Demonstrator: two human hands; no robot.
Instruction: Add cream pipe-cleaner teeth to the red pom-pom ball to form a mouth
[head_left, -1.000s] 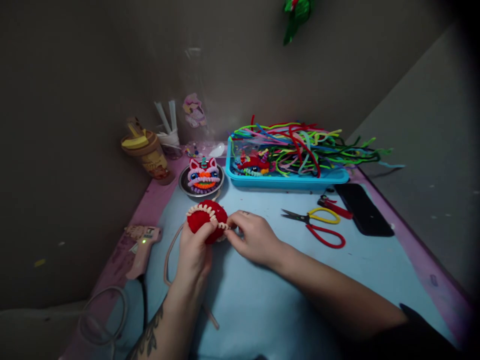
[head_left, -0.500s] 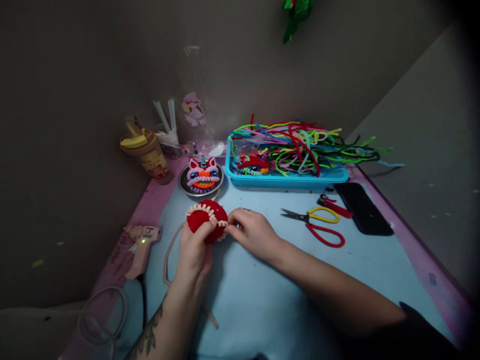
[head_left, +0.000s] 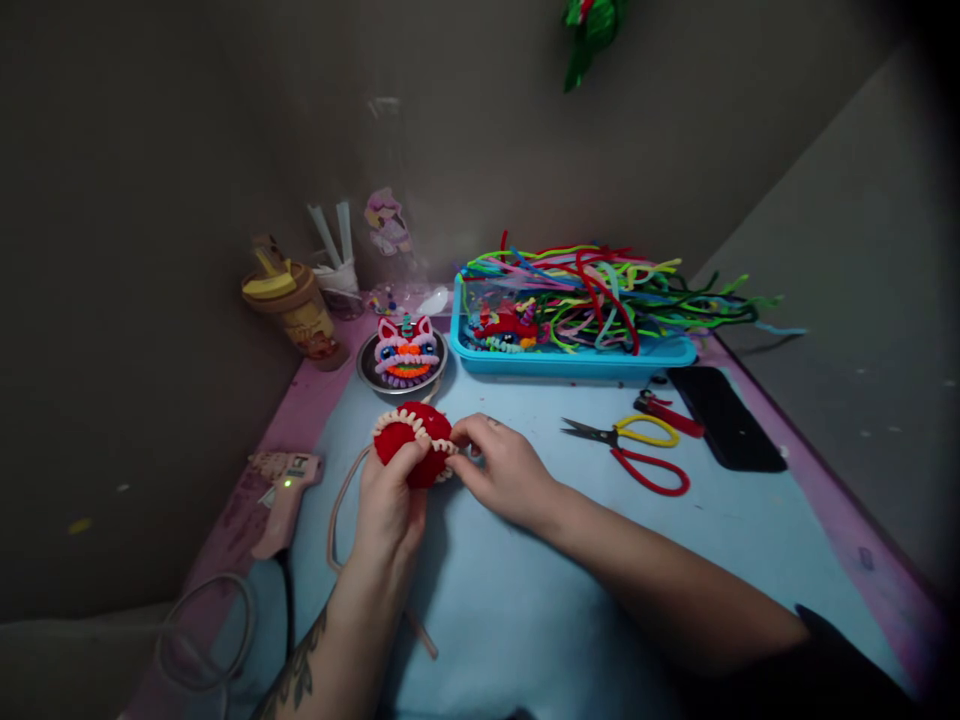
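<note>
My left hand (head_left: 390,500) grips a red fuzzy craft piece (head_left: 411,443) edged with a cream looped pipe cleaner, held just above the light blue mat (head_left: 570,560). My right hand (head_left: 501,468) pinches the cream edging at the piece's right side, fingers closed on it. A long cream pipe cleaner tail (head_left: 337,510) trails down to the left of my left wrist.
A pink glue gun (head_left: 283,488) lies at the left. A finished pink lion head sits in a metal dish (head_left: 405,362). A blue tray of coloured pipe cleaners (head_left: 577,330) stands behind. Scissors (head_left: 637,450), a black phone (head_left: 724,418) and a yellow-lidded cup (head_left: 294,310) are nearby.
My right fingers have shifted slightly along the cream edging; both hands and the red piece stay in nearly the same place.
</note>
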